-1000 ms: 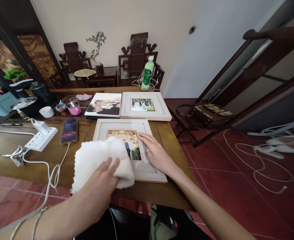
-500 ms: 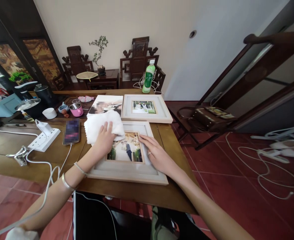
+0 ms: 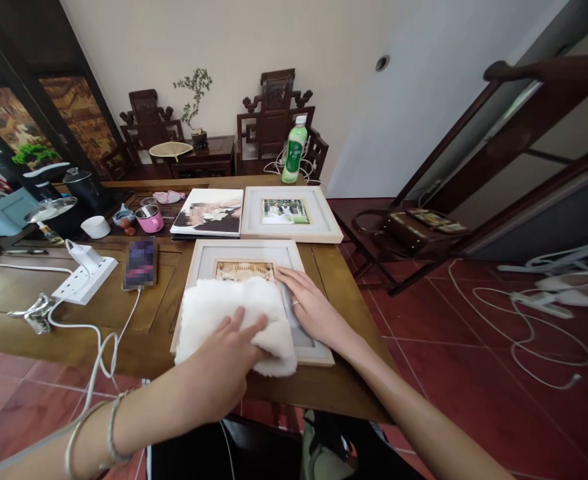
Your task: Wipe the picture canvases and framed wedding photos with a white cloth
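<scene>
Left grip (image 3: 227, 365): fingers spread, pressed down on cloth (image 3: 219, 303); thumb hidden, so can't tell if it pinches the fold beside it. Right grip (image 3: 319, 312): laid flat, fingers extended, tips at right edge of print (image 3: 244, 269); same spot on near frame (image 3: 247, 249) as half a second ago.

Cloth is on the near frame, over its near-left part; covers most of the print, only the top strip shows; cloth's near-right corner runs past the frame's near edge. Half a second ago it was up at the frame's far-left corner, overlapping album (image 3: 214, 223), with most of the print bare; now it's back toward the body, album uncovered. Versus one second ago: similar pose, cloth sits further right.

Near frame lies flat on worktop (image 3: 345, 293), not visibly shifted; album and far frame (image 3: 320, 213) just beyond it, side by side, both unmoved; bottle (image 3: 293, 157) upright behind far frame, also same place; phone (image 3: 140, 262) and power strip (image 3: 88, 280) off to the left, unchanged.
</scene>
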`<state>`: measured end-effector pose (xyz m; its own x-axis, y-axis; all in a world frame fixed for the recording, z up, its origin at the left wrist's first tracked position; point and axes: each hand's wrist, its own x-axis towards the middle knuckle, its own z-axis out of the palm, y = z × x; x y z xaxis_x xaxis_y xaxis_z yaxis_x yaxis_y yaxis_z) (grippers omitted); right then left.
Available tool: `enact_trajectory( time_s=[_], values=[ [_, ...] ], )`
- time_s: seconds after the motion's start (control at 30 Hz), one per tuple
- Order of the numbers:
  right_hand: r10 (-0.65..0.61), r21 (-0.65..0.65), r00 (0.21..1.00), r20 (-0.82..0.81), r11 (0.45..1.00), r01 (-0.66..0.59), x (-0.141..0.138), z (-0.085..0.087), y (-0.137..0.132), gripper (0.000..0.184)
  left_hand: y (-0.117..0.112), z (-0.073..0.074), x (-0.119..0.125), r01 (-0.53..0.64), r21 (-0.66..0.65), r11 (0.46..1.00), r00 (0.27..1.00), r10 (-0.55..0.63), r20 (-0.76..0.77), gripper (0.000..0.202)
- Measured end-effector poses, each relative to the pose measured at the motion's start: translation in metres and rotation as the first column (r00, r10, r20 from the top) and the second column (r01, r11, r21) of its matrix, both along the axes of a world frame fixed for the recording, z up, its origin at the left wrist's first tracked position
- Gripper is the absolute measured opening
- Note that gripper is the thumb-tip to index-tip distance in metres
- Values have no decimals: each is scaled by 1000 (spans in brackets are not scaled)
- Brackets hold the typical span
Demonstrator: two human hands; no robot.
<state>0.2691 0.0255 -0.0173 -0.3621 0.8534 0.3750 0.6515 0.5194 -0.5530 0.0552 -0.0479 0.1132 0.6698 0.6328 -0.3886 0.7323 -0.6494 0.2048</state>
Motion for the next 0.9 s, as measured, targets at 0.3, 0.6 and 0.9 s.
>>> enact_trajectory(
  time_s=[0.3, 0.6, 0.9],
  values=[
    [27, 26, 999, -30, 999, -26, 1, -2, 0, 72, 105, -49, -1, -149, 375, 915, 988, 151, 25, 62],
    [12, 24, 999, -33, 1000, -11, -1, -1, 0, 70, 72, -29, 4, -33, 250, 968, 995, 55, -81, 65],
    [-7, 12, 998, -59, 1000, 7, -4, 4, 0, 69, 21, -6, 14, 49, 42, 998, 997, -46, -62, 56]
  ],
)
